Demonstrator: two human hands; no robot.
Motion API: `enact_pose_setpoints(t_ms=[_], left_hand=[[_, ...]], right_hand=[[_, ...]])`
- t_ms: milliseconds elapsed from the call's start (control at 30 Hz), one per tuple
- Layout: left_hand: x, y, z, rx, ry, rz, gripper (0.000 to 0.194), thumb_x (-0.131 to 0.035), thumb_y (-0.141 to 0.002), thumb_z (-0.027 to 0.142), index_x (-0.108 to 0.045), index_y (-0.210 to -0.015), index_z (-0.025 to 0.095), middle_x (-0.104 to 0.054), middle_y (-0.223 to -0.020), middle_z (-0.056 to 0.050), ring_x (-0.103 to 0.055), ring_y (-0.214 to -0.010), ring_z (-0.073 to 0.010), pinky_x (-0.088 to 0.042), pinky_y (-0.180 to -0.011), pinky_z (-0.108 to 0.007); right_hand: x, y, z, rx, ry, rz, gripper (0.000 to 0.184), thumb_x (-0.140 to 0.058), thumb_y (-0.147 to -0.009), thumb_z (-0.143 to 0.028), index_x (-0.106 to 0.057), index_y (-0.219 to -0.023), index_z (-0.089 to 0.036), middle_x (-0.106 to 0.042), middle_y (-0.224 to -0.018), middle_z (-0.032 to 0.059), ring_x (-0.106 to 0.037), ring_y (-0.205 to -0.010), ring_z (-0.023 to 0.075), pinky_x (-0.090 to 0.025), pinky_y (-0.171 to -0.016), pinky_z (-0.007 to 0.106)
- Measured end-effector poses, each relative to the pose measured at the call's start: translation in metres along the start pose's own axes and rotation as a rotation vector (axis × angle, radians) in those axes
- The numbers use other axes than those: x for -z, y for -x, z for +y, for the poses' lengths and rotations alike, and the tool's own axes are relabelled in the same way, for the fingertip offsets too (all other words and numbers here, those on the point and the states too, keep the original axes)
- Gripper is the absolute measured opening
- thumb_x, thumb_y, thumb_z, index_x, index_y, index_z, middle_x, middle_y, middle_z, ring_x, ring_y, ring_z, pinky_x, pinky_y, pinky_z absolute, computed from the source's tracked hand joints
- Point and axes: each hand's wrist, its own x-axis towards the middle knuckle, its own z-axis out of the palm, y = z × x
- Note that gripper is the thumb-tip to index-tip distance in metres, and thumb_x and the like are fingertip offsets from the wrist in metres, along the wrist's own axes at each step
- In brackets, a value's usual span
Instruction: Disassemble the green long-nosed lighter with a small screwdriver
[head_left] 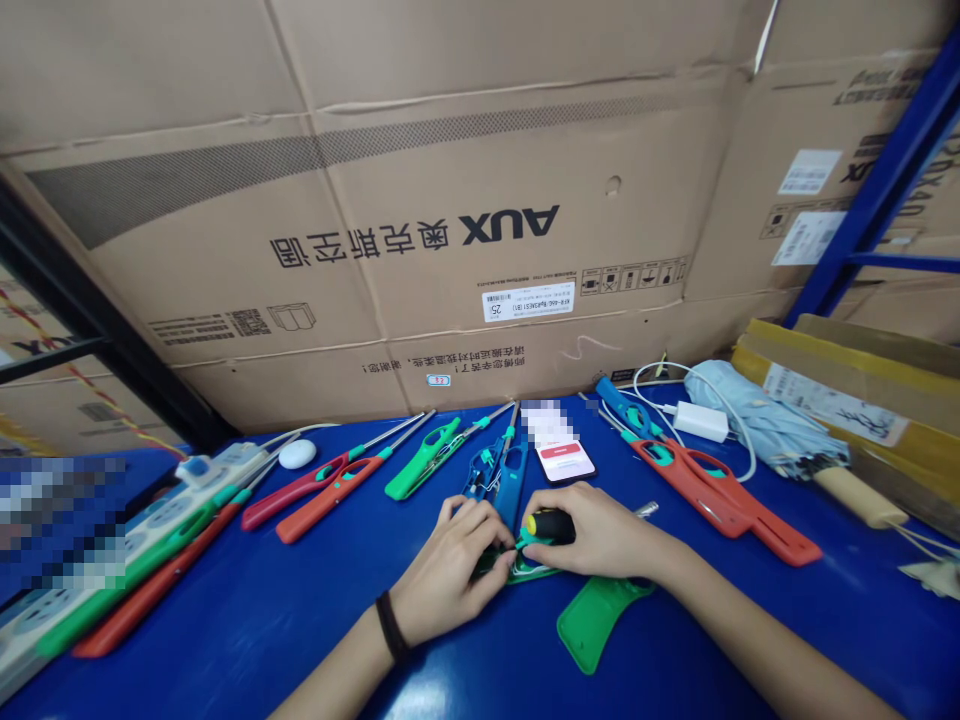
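My left hand (448, 570) presses down on a green lighter body (525, 572) lying on the blue table (300, 620). My right hand (596, 535) grips a screwdriver with a black and yellow handle (550, 524), its tip pointing left into that green lighter. A loose green handle shell (596, 615) lies just below my right wrist. A black band sits on my left wrist.
Long-nosed lighters lie fanned out: red ones (322, 490), a green one (424, 458), blue ones (499, 470), red ones at right (720, 495). A phone (564, 458), white charger (701, 420), folded umbrella (772, 430), power strip (187, 490) and cardboard boxes (465, 230) surround them.
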Motion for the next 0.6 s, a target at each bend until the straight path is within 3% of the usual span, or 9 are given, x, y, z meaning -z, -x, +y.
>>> enact_pose_setpoints(t_ms=[133,433,600], left_hand=[[-0.0007,-0.0005,0.0005,0.006,0.003,0.000,0.007,-0.046,-0.091,0.022,-0.052,-0.089,0.021,-0.058,-0.091,-0.001,-0.052,-0.085,-0.0168,-0.032,-0.090,-0.038],[0.0007,-0.0011,0.0034,-0.006,-0.027,0.017,0.008,-0.045,-0.092,0.022,-0.053,-0.091,0.021,-0.058,-0.090,0.000,-0.053,-0.085,-0.0163,-0.032,-0.092,-0.038],[0.0010,0.0007,0.0026,-0.045,-0.050,0.006,0.015,-0.058,-0.084,0.031,-0.055,-0.095,0.022,-0.060,-0.095,-0.002,-0.053,-0.088,-0.0193,-0.031,-0.093,-0.041]], right_hand=[[0.0008,0.0000,-0.0011,0.021,-0.023,-0.019,0.019,-0.065,-0.075,-0.030,-0.064,-0.094,-0.027,-0.067,-0.079,-0.0037,-0.059,-0.071,0.0143,-0.037,-0.062,0.021],[0.0000,0.0011,0.0036,0.031,-0.067,-0.015,0.020,-0.063,-0.075,-0.021,-0.055,-0.093,-0.024,-0.063,-0.073,-0.0041,-0.055,-0.065,0.0136,-0.036,-0.057,0.020],[0.0035,0.0003,0.0037,0.058,-0.046,-0.026,0.026,-0.056,-0.080,-0.017,-0.057,-0.103,-0.028,-0.066,-0.083,-0.0030,-0.058,-0.071,0.0144,-0.038,-0.060,0.021]])
